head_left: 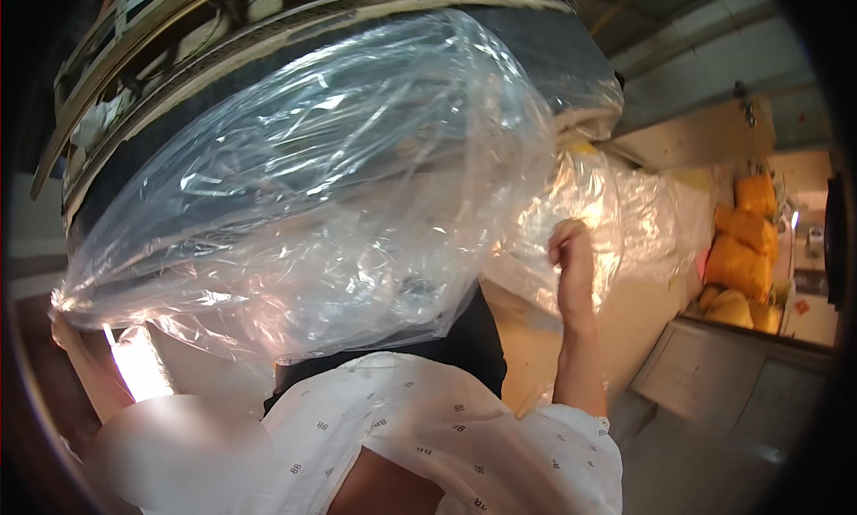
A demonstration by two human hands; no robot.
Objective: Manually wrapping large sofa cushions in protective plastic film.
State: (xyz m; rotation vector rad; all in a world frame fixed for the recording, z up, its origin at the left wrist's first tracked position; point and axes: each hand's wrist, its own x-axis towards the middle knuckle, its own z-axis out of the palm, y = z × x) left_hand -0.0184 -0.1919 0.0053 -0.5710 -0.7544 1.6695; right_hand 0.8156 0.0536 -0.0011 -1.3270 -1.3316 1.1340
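A large clear plastic bag (357, 185), puffed out and wrinkled, spreads across in front of me over a dark surface. At the far left its end is bunched together, and my left hand (61, 329) is closed around that gathered end. To the right of the bag, my right hand (571, 240) is raised with its fingers curled in. I cannot make out anything in those fingers. Behind the right hand lies more crinkled clear plastic (580, 194), lit yellowish.
A long frame with rails (178, 60) runs along the far side, beyond the dark surface (536, 51). Further plastic sheeting (665, 220) continues to the right. Orange sacks (741, 256) are piled at the far right, above a grey cabinet (701, 363).
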